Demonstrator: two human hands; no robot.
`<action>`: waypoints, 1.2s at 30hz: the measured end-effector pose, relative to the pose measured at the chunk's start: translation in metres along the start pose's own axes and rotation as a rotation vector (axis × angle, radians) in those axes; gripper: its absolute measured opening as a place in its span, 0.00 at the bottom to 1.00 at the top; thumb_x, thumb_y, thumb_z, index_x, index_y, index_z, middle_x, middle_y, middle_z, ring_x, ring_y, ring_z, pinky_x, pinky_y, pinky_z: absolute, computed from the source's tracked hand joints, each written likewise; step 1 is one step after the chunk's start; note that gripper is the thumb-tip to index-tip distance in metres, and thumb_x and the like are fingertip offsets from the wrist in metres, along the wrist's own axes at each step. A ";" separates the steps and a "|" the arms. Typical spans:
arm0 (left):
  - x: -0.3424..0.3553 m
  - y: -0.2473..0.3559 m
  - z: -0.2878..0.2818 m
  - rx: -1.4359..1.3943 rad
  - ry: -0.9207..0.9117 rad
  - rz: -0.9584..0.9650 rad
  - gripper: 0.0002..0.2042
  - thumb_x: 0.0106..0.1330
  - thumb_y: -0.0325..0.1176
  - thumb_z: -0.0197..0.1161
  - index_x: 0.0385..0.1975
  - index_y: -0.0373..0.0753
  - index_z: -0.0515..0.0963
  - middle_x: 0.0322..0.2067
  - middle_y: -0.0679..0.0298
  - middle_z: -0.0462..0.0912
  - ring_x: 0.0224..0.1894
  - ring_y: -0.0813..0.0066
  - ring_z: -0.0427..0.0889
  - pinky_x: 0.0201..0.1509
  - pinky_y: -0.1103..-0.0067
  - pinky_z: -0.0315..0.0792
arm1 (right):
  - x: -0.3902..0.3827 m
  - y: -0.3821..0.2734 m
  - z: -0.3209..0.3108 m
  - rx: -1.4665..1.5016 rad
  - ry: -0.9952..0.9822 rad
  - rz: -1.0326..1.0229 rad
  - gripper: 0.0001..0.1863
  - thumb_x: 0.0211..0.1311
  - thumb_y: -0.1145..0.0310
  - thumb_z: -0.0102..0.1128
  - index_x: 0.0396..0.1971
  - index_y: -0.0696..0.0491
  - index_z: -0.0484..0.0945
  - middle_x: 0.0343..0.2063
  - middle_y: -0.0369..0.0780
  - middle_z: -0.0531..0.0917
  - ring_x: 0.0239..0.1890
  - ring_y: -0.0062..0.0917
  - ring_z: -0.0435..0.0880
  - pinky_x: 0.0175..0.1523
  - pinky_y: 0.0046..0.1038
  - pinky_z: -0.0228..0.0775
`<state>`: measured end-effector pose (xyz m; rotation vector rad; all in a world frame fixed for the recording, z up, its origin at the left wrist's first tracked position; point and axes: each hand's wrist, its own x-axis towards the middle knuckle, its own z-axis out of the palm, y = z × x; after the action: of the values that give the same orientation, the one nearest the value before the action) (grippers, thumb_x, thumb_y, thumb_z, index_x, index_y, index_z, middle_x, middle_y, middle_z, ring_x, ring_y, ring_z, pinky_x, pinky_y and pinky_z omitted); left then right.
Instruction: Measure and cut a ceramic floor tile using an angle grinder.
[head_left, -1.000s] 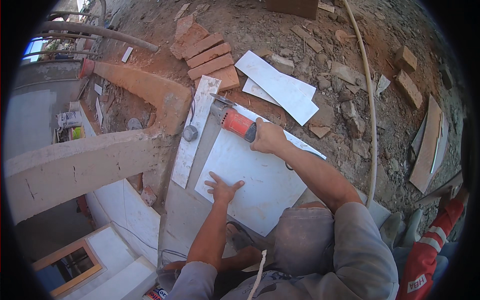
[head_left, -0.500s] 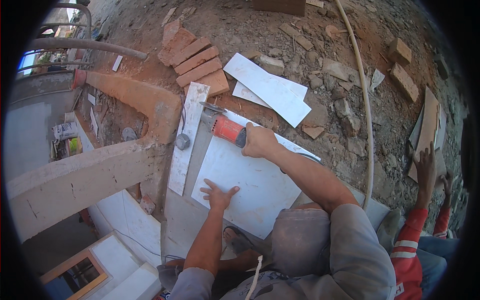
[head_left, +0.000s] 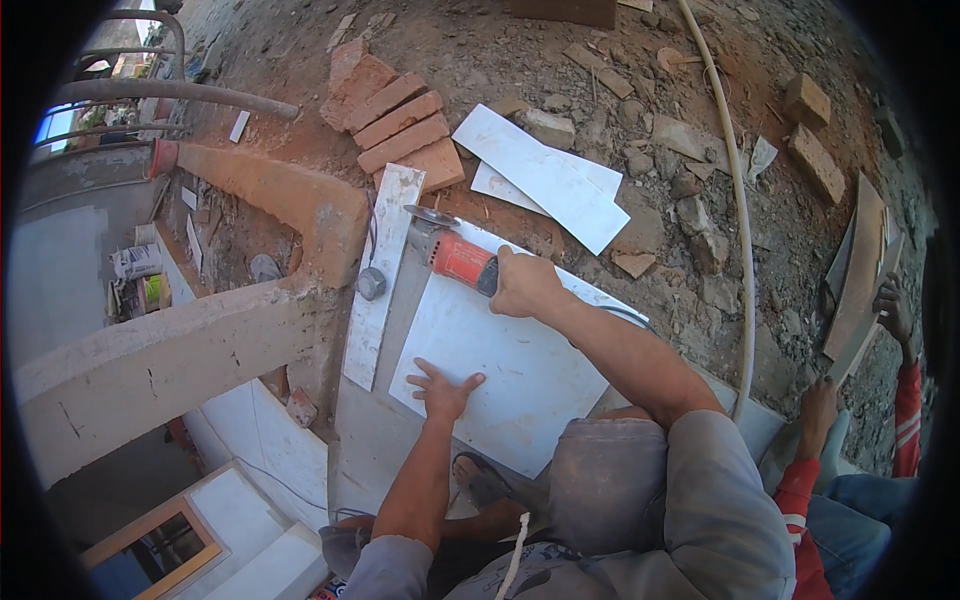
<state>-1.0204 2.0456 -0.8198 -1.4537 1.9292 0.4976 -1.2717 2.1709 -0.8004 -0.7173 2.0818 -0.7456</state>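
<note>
My right hand (head_left: 522, 283) is wrapped round the rear of a red and black angle grinder (head_left: 460, 262). The grinder's cutting disc (head_left: 430, 215) is at the far left corner of a large white tile (head_left: 500, 365); whether it touches the tile I cannot tell. On the tile's near left part my left hand (head_left: 444, 392) lies flat with its fingers spread. Left of the tile is a narrow white strip (head_left: 388, 280) with a round grey knob-like piece (head_left: 371, 284) on it.
Beyond the tile lie two white tile offcuts (head_left: 545, 175) and several red bricks (head_left: 402, 125). A pale hose (head_left: 735, 180) runs along the rubble on the right. At far right, a co-worker's hands (head_left: 893, 308) hold tile pieces (head_left: 858, 290). A concrete ledge (head_left: 190, 340) stands at left.
The grinder and both my hands keep nearly the same place on the tile. At the right, the co-worker's hands have moved apart and now grip a long tile piece.
</note>
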 end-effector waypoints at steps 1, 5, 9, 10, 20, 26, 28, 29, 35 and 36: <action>0.000 0.001 -0.001 0.000 0.000 0.000 0.70 0.43 0.63 0.75 0.70 0.35 0.23 0.66 0.24 0.25 0.66 0.16 0.36 0.71 0.51 0.50 | 0.000 0.000 0.001 -0.005 0.007 0.004 0.24 0.41 0.67 0.62 0.40 0.64 0.71 0.30 0.53 0.83 0.36 0.45 0.85 0.43 0.40 0.76; 0.001 -0.001 0.000 0.003 0.006 0.003 0.70 0.44 0.63 0.75 0.70 0.35 0.23 0.66 0.24 0.25 0.66 0.16 0.37 0.71 0.52 0.50 | 0.001 0.000 0.002 0.000 0.008 0.007 0.24 0.41 0.68 0.62 0.40 0.64 0.71 0.30 0.53 0.83 0.36 0.45 0.85 0.43 0.40 0.76; 0.001 -0.002 0.000 -0.001 0.008 0.003 0.70 0.44 0.63 0.75 0.70 0.35 0.24 0.66 0.24 0.25 0.66 0.16 0.37 0.71 0.53 0.50 | 0.000 -0.001 0.000 0.004 0.007 0.005 0.24 0.41 0.68 0.62 0.40 0.64 0.71 0.31 0.53 0.83 0.37 0.45 0.85 0.43 0.39 0.76; 0.001 -0.002 0.000 -0.002 0.009 0.002 0.70 0.44 0.63 0.75 0.70 0.35 0.24 0.66 0.24 0.25 0.66 0.16 0.37 0.71 0.53 0.50 | -0.001 -0.002 -0.001 0.006 -0.004 0.011 0.24 0.41 0.68 0.62 0.40 0.64 0.71 0.31 0.53 0.83 0.37 0.45 0.85 0.43 0.39 0.76; 0.001 -0.001 -0.001 0.011 0.010 0.001 0.70 0.44 0.63 0.74 0.70 0.35 0.24 0.66 0.24 0.26 0.66 0.16 0.38 0.71 0.53 0.52 | 0.000 -0.002 -0.003 0.006 -0.021 0.014 0.25 0.41 0.68 0.62 0.41 0.65 0.71 0.31 0.54 0.83 0.37 0.45 0.85 0.44 0.39 0.76; 0.002 -0.001 0.000 0.002 0.007 0.012 0.70 0.43 0.63 0.75 0.70 0.35 0.24 0.65 0.23 0.25 0.66 0.15 0.37 0.70 0.53 0.52 | 0.007 0.007 0.007 -0.009 0.025 -0.021 0.27 0.38 0.64 0.64 0.39 0.65 0.69 0.28 0.53 0.82 0.34 0.46 0.84 0.40 0.41 0.76; 0.002 -0.002 0.000 0.013 0.006 0.009 0.70 0.43 0.64 0.74 0.70 0.35 0.23 0.66 0.23 0.25 0.66 0.16 0.37 0.70 0.53 0.53 | 0.006 0.004 0.005 0.005 0.017 -0.026 0.28 0.38 0.64 0.64 0.40 0.65 0.70 0.29 0.53 0.82 0.35 0.46 0.84 0.40 0.41 0.76; 0.003 -0.002 0.000 0.014 0.004 0.005 0.70 0.43 0.64 0.74 0.70 0.35 0.23 0.66 0.24 0.25 0.66 0.15 0.37 0.70 0.53 0.53 | 0.006 0.003 0.004 0.005 0.018 -0.027 0.28 0.38 0.64 0.64 0.40 0.65 0.70 0.29 0.53 0.82 0.35 0.46 0.84 0.40 0.41 0.76; 0.002 0.000 -0.001 0.016 0.000 0.003 0.70 0.44 0.63 0.74 0.70 0.35 0.23 0.66 0.24 0.24 0.66 0.15 0.37 0.71 0.53 0.53 | 0.002 -0.004 -0.006 0.004 -0.007 0.017 0.24 0.40 0.69 0.62 0.40 0.64 0.71 0.32 0.53 0.83 0.38 0.45 0.85 0.44 0.38 0.76; 0.002 0.000 -0.001 0.009 -0.003 0.002 0.70 0.44 0.63 0.74 0.69 0.35 0.23 0.66 0.24 0.24 0.66 0.15 0.37 0.71 0.53 0.52 | 0.002 -0.004 -0.007 0.003 -0.016 0.018 0.24 0.40 0.69 0.62 0.40 0.64 0.71 0.32 0.54 0.83 0.38 0.45 0.85 0.44 0.38 0.76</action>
<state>-1.0205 2.0437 -0.8205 -1.4441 1.9286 0.4913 -1.2776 2.1684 -0.7952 -0.6996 2.0695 -0.7300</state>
